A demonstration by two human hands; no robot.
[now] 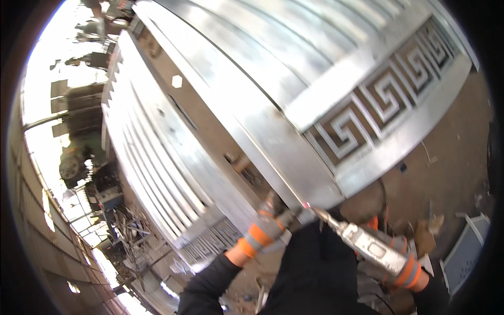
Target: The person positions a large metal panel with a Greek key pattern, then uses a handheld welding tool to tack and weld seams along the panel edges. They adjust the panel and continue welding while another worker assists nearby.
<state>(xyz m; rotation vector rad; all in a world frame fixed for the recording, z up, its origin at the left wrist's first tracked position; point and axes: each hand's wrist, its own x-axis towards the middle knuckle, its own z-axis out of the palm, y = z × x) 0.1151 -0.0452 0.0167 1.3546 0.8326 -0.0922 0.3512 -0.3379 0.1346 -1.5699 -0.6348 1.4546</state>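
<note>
A large silvery metal panel (273, 139) with long ribs and a cut-out meander band (391, 94) lies before me. My left hand (265, 226), in a grey glove with orange bands, is at its near corner, fingers apart; whether they press on the metal cannot be made out. My right hand (401, 262), gloved alike, is wrapped round a pale, scuffed handheld welding gun (373, 247). The gun's narrow nozzle (325, 216) points left at the panel's near edge, where a small red glow shows at the tip. Part of the right hand is hidden behind the gun.
A second ribbed metal panel (157, 152) with a similar meander band lies to the left, across a brown gap. Scrap metal (131, 226) and machinery clutter the far left. A bluish-grey panel or box (464, 252) stands at the right, near a brown scrap (425, 236).
</note>
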